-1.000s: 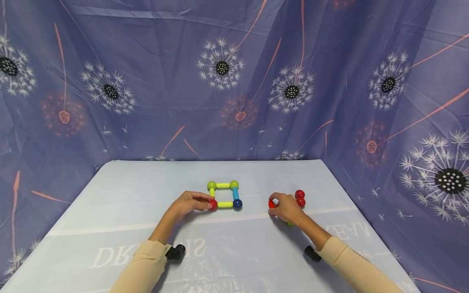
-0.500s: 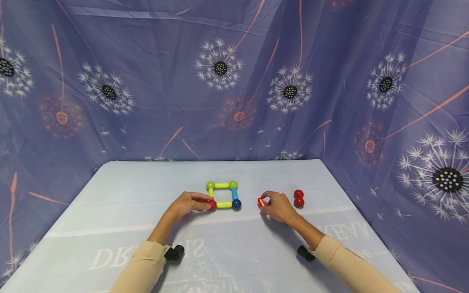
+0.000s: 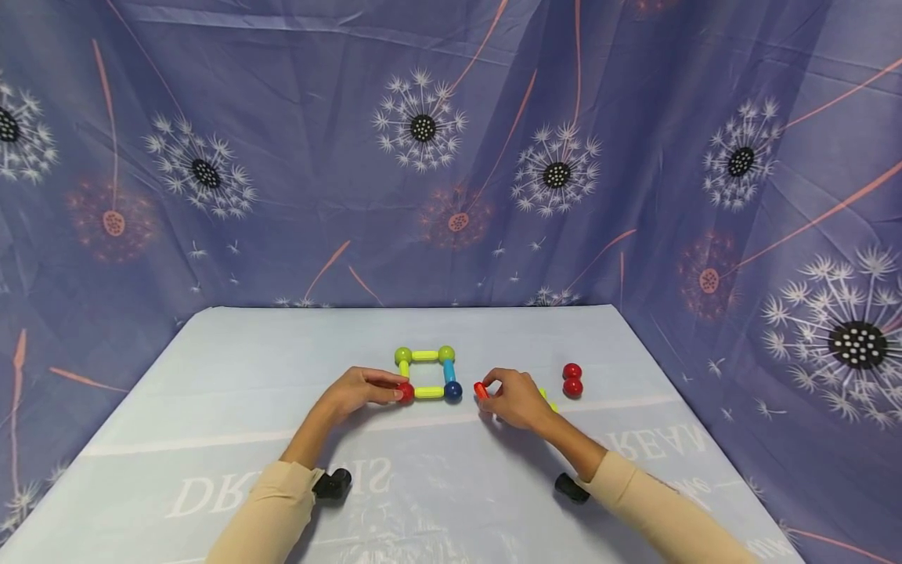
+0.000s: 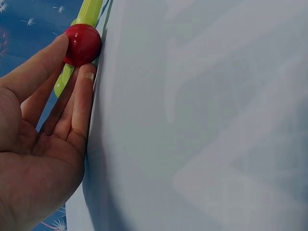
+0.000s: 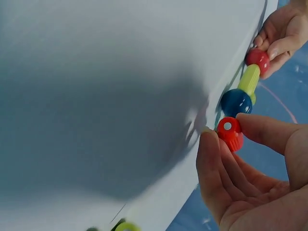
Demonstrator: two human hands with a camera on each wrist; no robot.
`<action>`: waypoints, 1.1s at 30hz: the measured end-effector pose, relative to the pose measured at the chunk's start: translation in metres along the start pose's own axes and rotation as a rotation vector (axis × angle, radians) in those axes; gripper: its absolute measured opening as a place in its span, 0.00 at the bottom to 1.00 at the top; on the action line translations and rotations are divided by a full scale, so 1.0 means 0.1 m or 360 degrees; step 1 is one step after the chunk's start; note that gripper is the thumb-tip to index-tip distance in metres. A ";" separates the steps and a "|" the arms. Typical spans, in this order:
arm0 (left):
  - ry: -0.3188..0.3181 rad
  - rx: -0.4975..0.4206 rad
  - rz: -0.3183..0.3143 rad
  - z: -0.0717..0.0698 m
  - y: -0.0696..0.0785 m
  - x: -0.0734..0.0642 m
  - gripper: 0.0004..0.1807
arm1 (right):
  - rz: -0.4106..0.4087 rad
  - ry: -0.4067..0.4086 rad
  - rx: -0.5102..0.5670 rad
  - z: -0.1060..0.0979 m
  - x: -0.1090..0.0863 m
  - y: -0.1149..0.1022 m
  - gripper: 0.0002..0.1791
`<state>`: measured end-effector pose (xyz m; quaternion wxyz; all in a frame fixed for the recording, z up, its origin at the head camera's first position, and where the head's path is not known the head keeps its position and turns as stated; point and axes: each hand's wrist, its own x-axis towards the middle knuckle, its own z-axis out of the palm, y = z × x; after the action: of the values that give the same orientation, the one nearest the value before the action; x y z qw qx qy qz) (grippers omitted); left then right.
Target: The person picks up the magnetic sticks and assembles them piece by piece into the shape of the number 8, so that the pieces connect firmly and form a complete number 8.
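A square of balls and rods lies flat on the table. Its corners are a red ball (image 3: pixel 405 392), a dark blue ball (image 3: pixel 453 391) and two green balls (image 3: pixel 446 355), joined by yellow-green rods (image 3: pixel 428 392) and a light blue rod (image 3: pixel 449 370). Thumb and fingertips of my left hand (image 3: pixel 362 388) pinch the red ball at the near left corner. My right hand (image 3: pixel 517 399) holds a short red rod (image 3: pixel 481 390) between thumb and finger, just right of the blue ball and apart from it. In the right wrist view, the red rod's end (image 5: pixel 227 126) shows a pale round spot.
Two loose red balls (image 3: pixel 572 387) touch each other at the right. Yellow-green pieces (image 3: pixel 549 401) lie partly hidden behind my right hand. The white-covered table (image 3: pixel 282 337) ends at a purple dandelion-print cloth (image 3: pixel 317 196). Black wrist cameras (image 3: pixel 333 484) hang beneath both forearms.
My right hand has carried the red rod leftward, closer to the blue ball, uncovering yellow-green pieces behind it. My left hand stays at the red ball.
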<state>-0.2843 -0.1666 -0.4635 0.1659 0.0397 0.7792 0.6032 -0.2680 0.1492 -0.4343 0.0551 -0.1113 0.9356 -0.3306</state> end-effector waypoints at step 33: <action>-0.0023 -0.0001 0.0006 -0.01 -0.01 0.02 0.21 | -0.0097 -0.0289 0.0236 0.43 -0.01 -0.58 0.15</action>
<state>-0.2860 -0.1677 -0.4650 0.1703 0.0455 0.7777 0.6035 -0.2490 0.0799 -0.4308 0.1376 -0.1649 0.8958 -0.3890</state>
